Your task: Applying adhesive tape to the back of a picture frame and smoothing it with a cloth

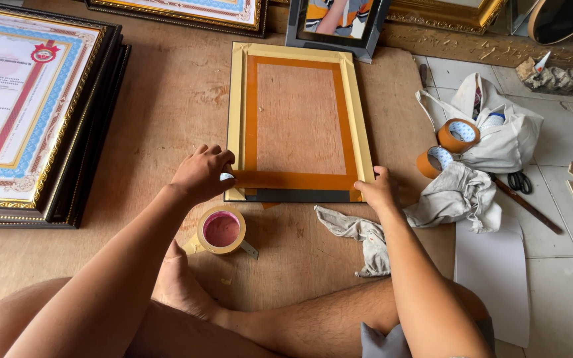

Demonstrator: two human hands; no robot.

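At the board's left edge stands a stack of dark frames (34, 119), the top certificate bordered blue and gold with a red ribbon stripe. Your left hand (201, 174) presses closed on the brown tape at the face-down frame's (298, 119) near-left corner, your right hand (378, 189) pinching its near-right corner. Uneven pressure could wrinkle the strip; the tape roll (221, 230) lies just beside.
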